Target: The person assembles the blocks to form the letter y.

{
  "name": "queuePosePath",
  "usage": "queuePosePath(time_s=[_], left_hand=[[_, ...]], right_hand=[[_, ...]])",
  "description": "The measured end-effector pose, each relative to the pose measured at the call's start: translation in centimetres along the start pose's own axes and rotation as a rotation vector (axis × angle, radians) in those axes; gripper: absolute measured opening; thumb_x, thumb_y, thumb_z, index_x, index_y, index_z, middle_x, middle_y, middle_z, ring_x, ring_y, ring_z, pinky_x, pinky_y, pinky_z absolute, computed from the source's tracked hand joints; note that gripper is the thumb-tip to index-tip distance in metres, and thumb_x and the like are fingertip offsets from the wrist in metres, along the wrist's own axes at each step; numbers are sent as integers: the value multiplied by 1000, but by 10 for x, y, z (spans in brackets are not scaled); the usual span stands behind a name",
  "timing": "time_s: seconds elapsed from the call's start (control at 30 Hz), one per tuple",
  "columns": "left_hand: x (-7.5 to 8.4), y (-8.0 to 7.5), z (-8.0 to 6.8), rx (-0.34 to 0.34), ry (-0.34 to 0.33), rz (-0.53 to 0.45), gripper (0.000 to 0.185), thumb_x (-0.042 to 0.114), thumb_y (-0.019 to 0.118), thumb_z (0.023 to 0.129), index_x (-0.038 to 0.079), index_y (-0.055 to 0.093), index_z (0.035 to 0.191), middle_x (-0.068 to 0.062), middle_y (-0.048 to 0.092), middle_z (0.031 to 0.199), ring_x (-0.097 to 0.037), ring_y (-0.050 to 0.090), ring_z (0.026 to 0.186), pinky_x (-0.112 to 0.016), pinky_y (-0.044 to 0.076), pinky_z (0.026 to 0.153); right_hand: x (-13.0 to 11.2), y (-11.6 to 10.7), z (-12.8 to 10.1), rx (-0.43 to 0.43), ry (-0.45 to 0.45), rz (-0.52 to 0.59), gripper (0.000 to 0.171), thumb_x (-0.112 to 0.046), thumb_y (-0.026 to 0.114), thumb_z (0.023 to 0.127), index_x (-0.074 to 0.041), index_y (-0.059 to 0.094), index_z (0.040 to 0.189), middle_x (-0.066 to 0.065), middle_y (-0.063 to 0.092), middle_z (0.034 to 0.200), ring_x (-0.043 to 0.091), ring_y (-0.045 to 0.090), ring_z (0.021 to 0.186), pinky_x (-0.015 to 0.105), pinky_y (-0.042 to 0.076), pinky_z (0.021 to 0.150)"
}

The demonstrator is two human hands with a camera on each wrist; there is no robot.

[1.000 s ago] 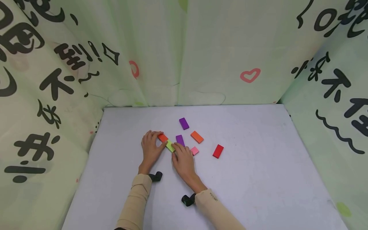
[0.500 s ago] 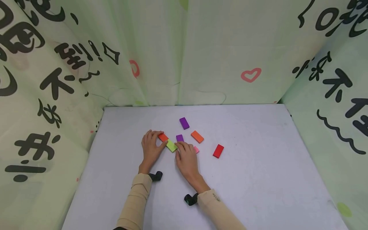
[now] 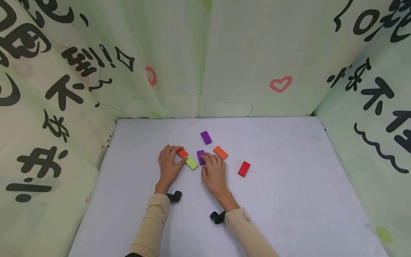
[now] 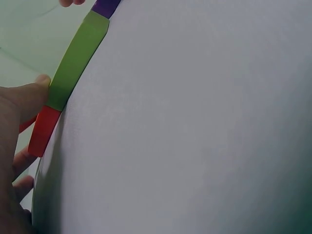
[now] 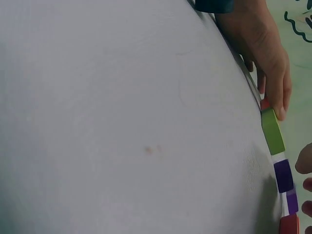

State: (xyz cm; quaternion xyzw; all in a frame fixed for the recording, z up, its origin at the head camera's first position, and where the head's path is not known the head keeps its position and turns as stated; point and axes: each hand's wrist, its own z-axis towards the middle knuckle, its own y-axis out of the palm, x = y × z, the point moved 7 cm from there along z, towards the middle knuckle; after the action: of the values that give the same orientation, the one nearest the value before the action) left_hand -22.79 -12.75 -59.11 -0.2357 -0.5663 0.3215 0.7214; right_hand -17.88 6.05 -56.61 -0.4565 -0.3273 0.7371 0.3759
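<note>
We lose some of the orange-red block (image 3: 182,153) beneath the left hand (image 3: 168,164) and one side of the nearer purple block (image 3: 200,156) beneath the right hand (image 3: 216,175). We cannot read the tiny lettering (image 3: 246,217) on the sleeve (image 3: 253,235) behind the right hand, whose fingers (image 5: 308,185) the right wrist view crops.

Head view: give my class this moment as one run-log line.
left hand: touches orange-red block and green block; right hand: by nearer purple block; red block: apart
</note>
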Motion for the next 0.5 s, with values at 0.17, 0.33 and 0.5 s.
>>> queuePosePath(time_s=[0.17,0.33,0.5], left_hand=[[-2,0,1,-1,-1,16,43,34,74,86,20,63,125,-9,55,131,-34,32,143,-60,16,117],[-2,0,2,8,12,9,43,34,75,86,20,63,125,-8,57,131,-33,34,142,-59,16,116],[-1,2,3,1,21,17,42,33,73,87,21,64,127,-5,58,132,-33,36,142,-58,17,117]], right_hand=[[2,3,2,-41,-27,-18,41,-16,62,94,-16,59,135,3,56,142,25,47,130,46,37,102],[3,8,5,-95,-67,-68,39,-19,61,95,-18,60,134,1,56,144,25,45,136,49,36,107],[5,9,7,-109,-73,-104,36,-19,62,96,-17,61,132,1,58,141,23,46,136,49,36,109]])
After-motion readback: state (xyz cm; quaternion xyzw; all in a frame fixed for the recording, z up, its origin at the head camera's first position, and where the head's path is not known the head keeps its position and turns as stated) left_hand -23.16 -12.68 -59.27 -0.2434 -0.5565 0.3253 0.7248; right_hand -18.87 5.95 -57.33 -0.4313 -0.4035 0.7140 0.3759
